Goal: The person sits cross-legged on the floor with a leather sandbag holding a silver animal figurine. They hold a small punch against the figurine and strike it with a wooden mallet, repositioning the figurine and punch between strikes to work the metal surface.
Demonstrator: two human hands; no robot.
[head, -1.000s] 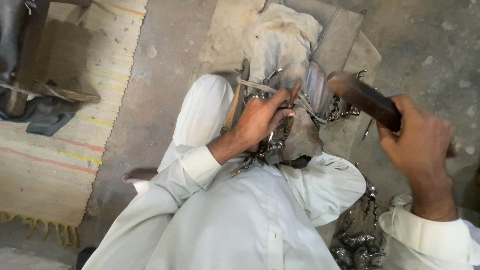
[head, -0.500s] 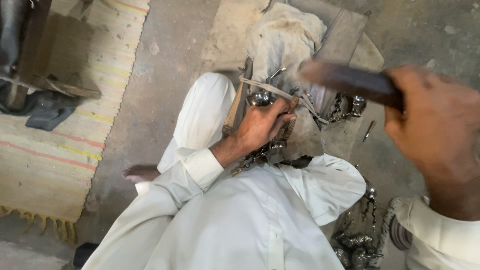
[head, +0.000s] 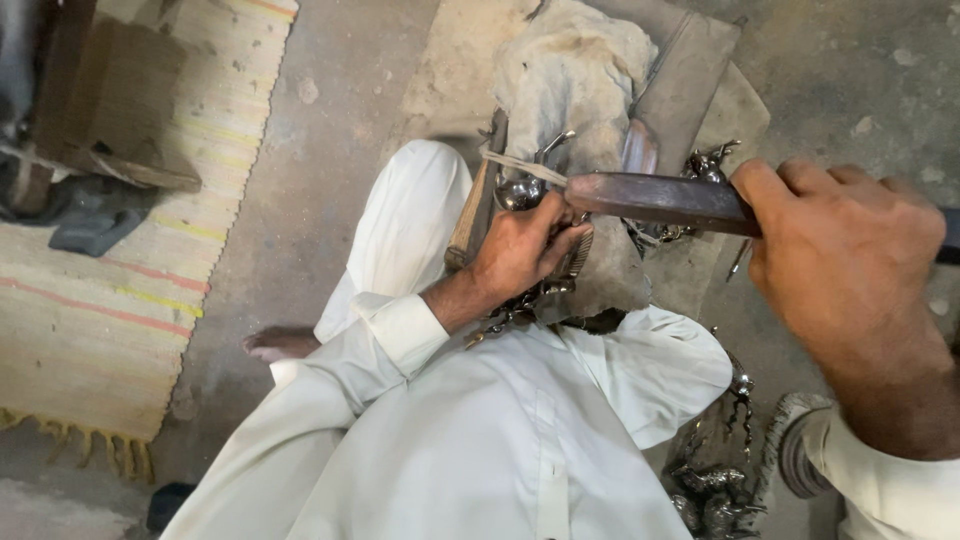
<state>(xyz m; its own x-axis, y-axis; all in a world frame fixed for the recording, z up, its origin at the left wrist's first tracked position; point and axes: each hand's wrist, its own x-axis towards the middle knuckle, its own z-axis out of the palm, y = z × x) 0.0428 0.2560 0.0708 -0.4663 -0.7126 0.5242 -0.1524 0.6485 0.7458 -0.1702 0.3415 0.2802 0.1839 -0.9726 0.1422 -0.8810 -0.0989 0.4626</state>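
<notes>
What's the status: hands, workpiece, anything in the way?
Left hand pinning a shiny metal piece on the cloth-covered block. Right hand gripping a dark flat tool, its tip at the piece. Nothing between them.

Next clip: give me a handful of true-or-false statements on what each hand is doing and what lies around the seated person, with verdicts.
1. The right hand grips a dark flat tool. True.
2. The left hand rests empty on the striped rug. False: it presses on shiny metal pieces against the cloth-covered block between the knees.
3. The person wears white clothing. True.
4. The striped rug lies to the person's right. False: it lies to the left.
5. More shiny metal pieces lie on the floor by the right sleeve. True.
</notes>
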